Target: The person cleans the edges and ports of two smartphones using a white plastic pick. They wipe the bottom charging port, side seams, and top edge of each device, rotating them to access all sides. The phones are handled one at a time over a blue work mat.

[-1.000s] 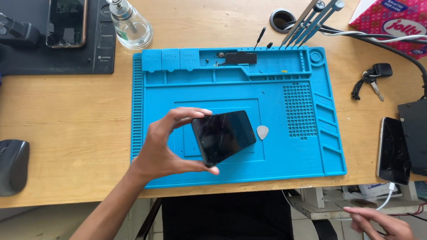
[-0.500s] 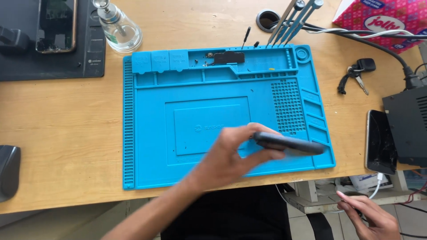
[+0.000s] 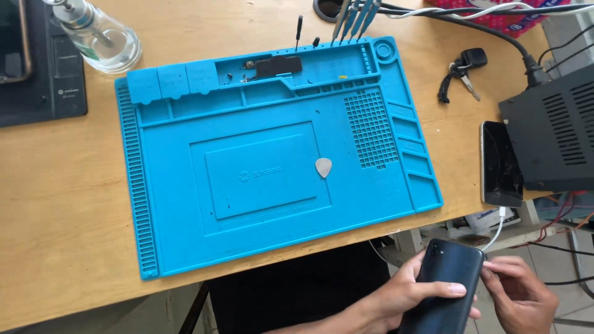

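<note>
I see my left hand (image 3: 408,297) wrapped around a dark smartphone (image 3: 448,284), fingers curled over its back, with the camera end pointing up toward the desk edge. The phone sits below the wooden desk (image 3: 62,185), off its front edge and low at the right of the view, not resting on anything. My right hand (image 3: 520,294) is just beside the phone's right edge, fingertips (image 3: 492,267) pinched against that side; I cannot tell whether they grip something small there. On the desk, the blue silicone work mat (image 3: 167,216) lies well apart from both hands, with a pale triangular pick (image 3: 323,167) lying near its middle and a small dark part (image 3: 278,66) in its top tray. Thin tools (image 3: 352,18) stand at the mat's upper rim. A glass bottle (image 3: 99,38) stands just beyond the mat's upper left corner. To the right lie a key bunch (image 3: 461,71), a second phone (image 3: 501,164) on a white cable (image 3: 498,229), and a black box (image 3: 554,130) touching that phone's right side.
</note>
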